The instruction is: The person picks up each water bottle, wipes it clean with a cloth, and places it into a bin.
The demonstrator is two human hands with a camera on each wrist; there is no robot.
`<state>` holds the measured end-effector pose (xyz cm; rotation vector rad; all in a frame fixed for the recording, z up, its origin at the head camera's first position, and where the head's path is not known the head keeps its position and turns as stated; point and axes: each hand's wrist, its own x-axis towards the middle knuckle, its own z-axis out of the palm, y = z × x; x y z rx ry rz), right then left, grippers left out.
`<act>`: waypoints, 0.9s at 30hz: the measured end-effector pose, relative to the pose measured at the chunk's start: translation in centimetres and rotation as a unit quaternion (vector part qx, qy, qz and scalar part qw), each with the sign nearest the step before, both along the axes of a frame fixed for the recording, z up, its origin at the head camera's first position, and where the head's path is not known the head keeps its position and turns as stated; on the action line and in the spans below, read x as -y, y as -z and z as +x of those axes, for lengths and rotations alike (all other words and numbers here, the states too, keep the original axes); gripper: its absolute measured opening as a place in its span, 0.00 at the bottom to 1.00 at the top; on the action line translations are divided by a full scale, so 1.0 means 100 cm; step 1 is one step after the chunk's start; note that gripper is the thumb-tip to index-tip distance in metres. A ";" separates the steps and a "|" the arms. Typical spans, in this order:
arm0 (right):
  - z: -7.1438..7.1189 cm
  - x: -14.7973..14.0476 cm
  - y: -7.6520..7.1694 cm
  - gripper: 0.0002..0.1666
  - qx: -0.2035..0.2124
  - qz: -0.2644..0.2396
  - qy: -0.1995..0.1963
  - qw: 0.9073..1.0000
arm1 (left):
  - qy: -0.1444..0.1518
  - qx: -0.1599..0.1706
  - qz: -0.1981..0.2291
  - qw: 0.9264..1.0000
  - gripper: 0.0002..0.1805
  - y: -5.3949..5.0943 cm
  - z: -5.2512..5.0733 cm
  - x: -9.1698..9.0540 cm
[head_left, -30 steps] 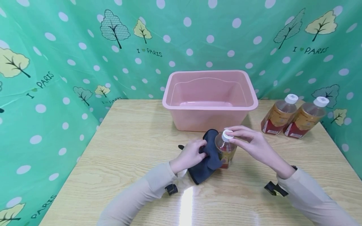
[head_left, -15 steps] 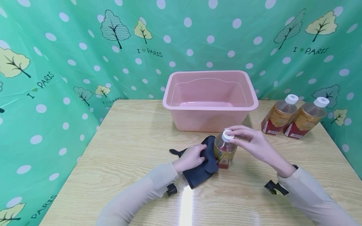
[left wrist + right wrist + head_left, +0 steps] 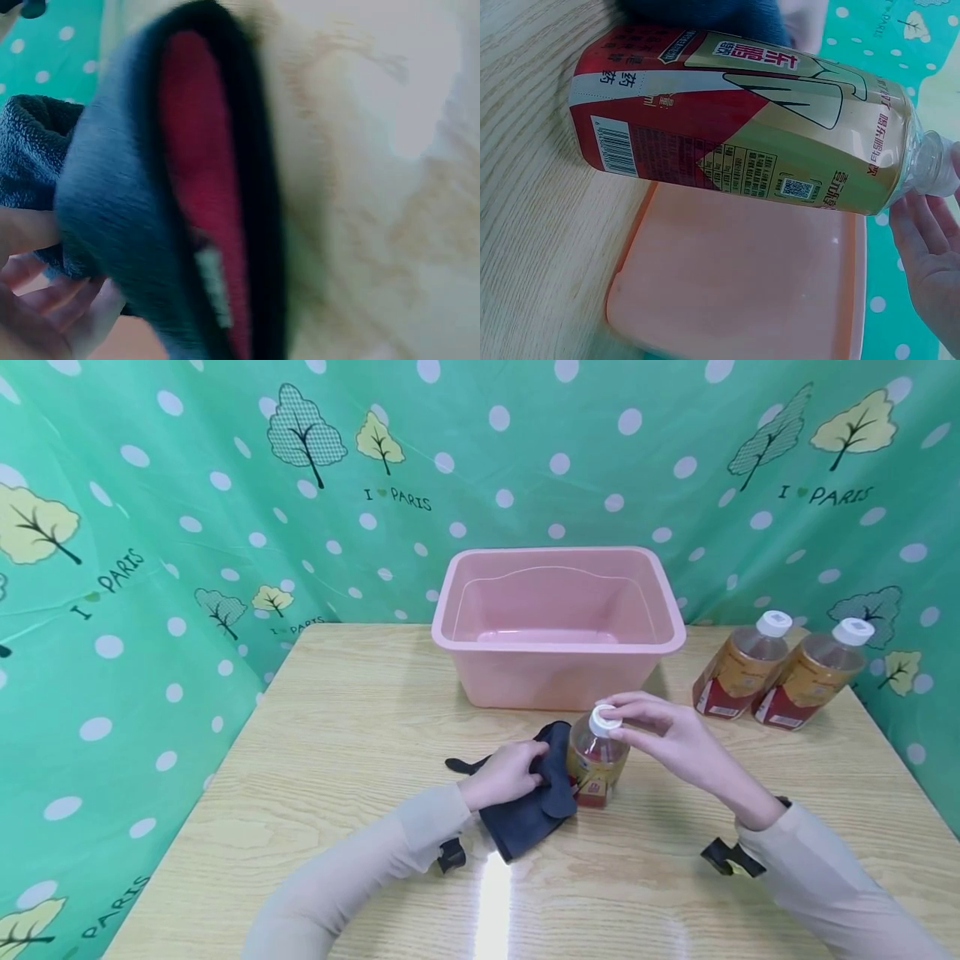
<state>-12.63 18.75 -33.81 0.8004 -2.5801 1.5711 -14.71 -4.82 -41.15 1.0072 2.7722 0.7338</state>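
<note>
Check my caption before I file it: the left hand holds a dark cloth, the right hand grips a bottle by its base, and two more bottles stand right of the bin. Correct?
Wrong end: in the head view, the right hand grips the bottle by its cap. The rest is right.

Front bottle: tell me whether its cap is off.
No, the white cap sits atop the front bottle, pinched by the right hand.
</note>
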 end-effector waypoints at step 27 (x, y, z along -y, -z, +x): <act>-0.001 -0.001 0.002 0.15 -0.013 -0.001 -0.011 1.000 | -0.009 -0.050 0.184 0.982 0.09 -0.059 0.010 0.002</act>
